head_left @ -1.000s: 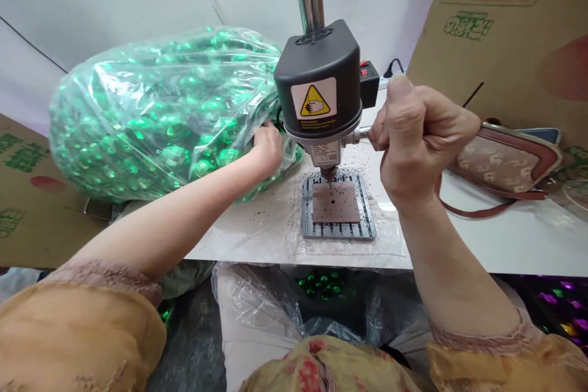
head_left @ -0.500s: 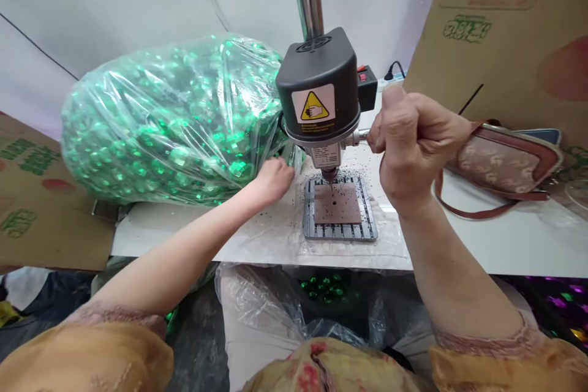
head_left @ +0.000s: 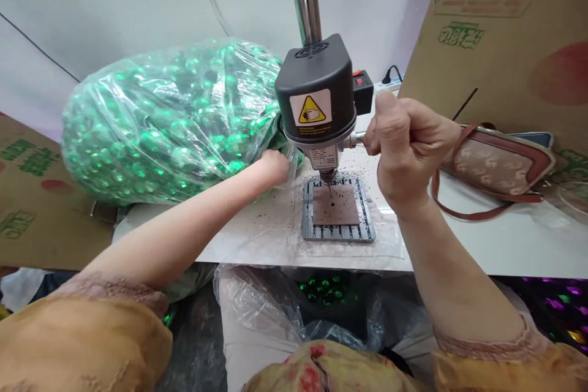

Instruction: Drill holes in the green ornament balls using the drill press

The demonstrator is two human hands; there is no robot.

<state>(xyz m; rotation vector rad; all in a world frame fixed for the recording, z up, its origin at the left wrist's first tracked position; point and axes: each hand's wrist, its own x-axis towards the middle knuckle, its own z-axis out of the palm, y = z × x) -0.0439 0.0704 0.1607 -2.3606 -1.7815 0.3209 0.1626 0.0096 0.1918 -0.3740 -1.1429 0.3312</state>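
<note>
Right hand [head_left: 407, 150] clenches silver metal lever [head_left: 360, 137]; left hand [head_left: 275, 168], finger closure unverifiable, touches transparent plastic bag of shiny green pieces [head_left: 174, 125].

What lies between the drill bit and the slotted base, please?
A brown board with a dark hole lies there; the head view shows it.
</note>
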